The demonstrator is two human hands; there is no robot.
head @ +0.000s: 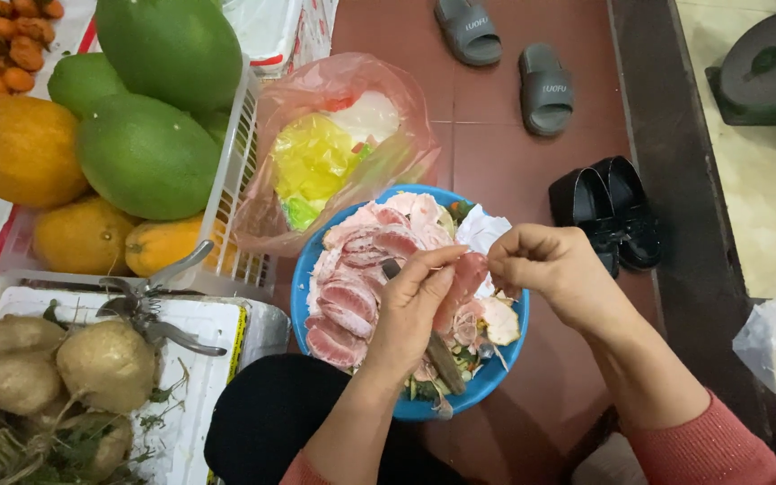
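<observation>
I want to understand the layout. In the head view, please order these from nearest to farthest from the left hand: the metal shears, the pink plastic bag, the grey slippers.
From the left hand:
1. Pink plastic bag, just beyond the blue bowl.
2. Metal shears, off to the left on the white box.
3. Grey slippers, far away on the red floor.

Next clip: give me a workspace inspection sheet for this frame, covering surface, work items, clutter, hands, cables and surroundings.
Surface: dark red tiled floor.
Work items: round blue plastic bowl heaped with pink pomelo peel; pink pomelo segment; dark-handled knife.
Clutter: pink plastic bag of scraps; metal shears; white basket of green and yellow fruit; brown tubers.
Hands: left hand holds knife and segment; right hand pinches the segment's end.
Cables: nothing seen.
Surroundings: grey slippers, black shoes.
</observation>
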